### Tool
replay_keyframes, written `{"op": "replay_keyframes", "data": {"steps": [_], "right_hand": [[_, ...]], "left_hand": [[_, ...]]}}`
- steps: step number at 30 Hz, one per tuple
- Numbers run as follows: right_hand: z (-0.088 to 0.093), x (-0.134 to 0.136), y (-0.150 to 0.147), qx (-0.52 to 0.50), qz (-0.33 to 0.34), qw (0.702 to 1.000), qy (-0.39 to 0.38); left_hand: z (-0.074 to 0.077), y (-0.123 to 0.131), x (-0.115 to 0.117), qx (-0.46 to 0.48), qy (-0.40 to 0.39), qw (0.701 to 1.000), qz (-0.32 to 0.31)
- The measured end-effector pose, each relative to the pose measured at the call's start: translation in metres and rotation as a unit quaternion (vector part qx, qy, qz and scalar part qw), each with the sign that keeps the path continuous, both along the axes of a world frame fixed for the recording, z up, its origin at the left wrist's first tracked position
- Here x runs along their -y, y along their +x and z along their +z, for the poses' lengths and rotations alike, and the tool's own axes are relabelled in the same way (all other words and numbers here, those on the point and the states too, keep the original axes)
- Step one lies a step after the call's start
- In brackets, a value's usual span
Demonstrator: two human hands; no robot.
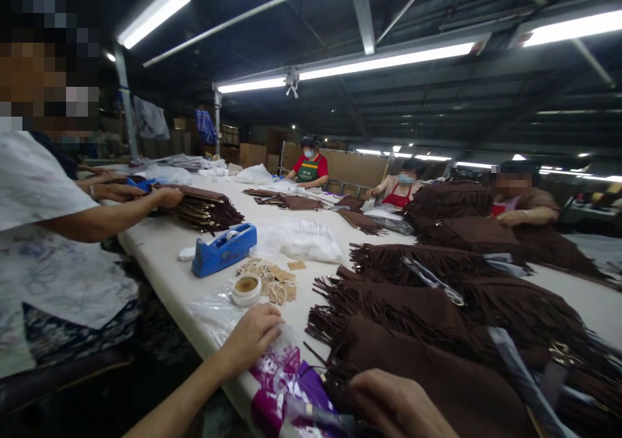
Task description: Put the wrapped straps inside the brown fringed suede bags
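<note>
My left hand is at the table's near edge, its fingers bent together on the clear plastic bag. Purple and magenta printed plastic shows just below those fingers. Motion blurs my right hand, which is curved against the nearest brown fringed bag; its fingertips are hidden. More dark brown fringed bags are piled to the right, some with straps in plastic sleeves and metal clasps. Just beyond my left hand stand a small round white tub and a heap of stringed paper tags.
A blue tape dispenser and white plastic bags lie on the white table. At left, a co-worker's hand touches a stack of brown fringed pieces. Other people work along the far and right sides.
</note>
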State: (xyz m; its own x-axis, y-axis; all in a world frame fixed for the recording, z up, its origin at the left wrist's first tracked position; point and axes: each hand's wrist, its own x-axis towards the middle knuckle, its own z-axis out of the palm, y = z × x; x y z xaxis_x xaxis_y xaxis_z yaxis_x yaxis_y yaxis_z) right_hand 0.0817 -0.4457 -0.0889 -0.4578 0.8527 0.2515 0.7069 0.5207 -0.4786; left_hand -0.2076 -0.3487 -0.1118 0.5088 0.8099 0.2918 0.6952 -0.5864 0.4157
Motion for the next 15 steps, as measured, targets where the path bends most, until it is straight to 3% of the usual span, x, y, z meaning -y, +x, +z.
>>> {"op": "replay_keyframes", "data": {"steps": [2, 5, 7, 10, 13, 15], "right_hand": [[0.003, -0.018, -0.032, -0.033, -0.018, 0.999, -0.007], [-0.003, -0.045, -0.066, -0.035, -0.052, 0.998, 0.002], [-0.009, -0.060, -0.083, 0.056, -0.070, 0.995, 0.042], [-0.016, -0.074, -0.102, 0.219, -0.078, 0.966, 0.110], [-0.016, -0.075, -0.100, 0.265, -0.065, 0.954, 0.125], [-0.012, -0.069, -0.076, 0.283, -0.072, 0.948, 0.127]], "left_hand": [[-0.010, 0.000, -0.002, 0.066, 0.003, 0.998, 0.009], [-0.013, 0.000, -0.002, 0.091, -0.007, 0.996, 0.013], [-0.012, -0.001, -0.001, 0.092, -0.010, 0.996, 0.016], [-0.012, -0.003, -0.002, 0.083, -0.009, 0.996, 0.006], [-0.015, -0.004, -0.005, 0.066, -0.003, 0.998, -0.010], [-0.015, -0.003, -0.006, 0.059, -0.001, 0.998, -0.013]]}}
